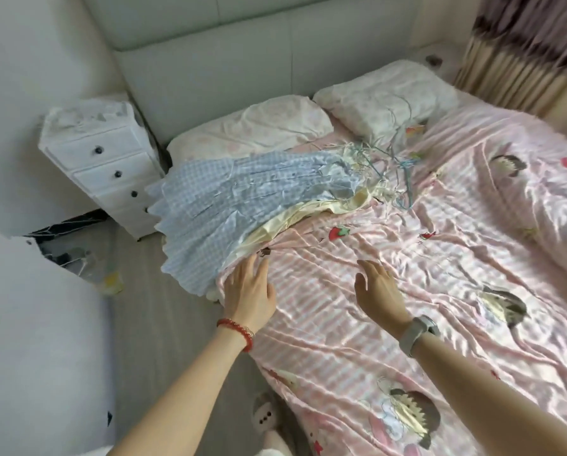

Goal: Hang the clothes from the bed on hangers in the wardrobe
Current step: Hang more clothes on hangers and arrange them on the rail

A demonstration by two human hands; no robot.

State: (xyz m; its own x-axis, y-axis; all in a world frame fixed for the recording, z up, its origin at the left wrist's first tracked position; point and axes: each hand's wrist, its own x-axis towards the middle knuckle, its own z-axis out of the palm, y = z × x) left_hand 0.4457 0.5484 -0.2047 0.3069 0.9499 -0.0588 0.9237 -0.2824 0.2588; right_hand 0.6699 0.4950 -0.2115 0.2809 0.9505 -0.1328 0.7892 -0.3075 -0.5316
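reaching over the bed (407, 258), that's where i am, pickup step, nothing lifted yet. bed fills most of the view, pink striped satin sheet with cartoon prints and strawberries, rumpled all over. two pillows (259, 126) at the head against the padded headboard (209, 67).

clothes pile (236, 199) sits on the near-left part of the bed, hem end spilling over the bed edge toward the floor. top layer is a blue-and-white gingham dress (209, 205), pleated or tiered. under it a pale yellow garment (285, 222) shows along the lower edge. thin straps (397, 159), blue and cream, trail in a tangle from the top end toward the pillows.

white drawer chest (111, 172) stands left of the bed, just beside the pile. curtain (522, 44) top right. no wardrobe or hangers in view.

my left hand (249, 291), red bead bracelet (239, 330) on the wrist, is flat with fingers straight and close together, fingertips right at the pile's lower edge; can't tell if they touch cloth or only sheet. my right hand (379, 291), watch (418, 330) on the wrist, has fingers loosely extended over bare sheet, apart from the pile, holding nothing.

judgement: early in the task, the clothes in view are still on the bed. next move calls for sliding the left hand under the gingham layer and bringing the right across to the strap end, so one garment comes off alone. straps look knotted together, likely to drag the yellow piece along; satin sheet looks slippery.
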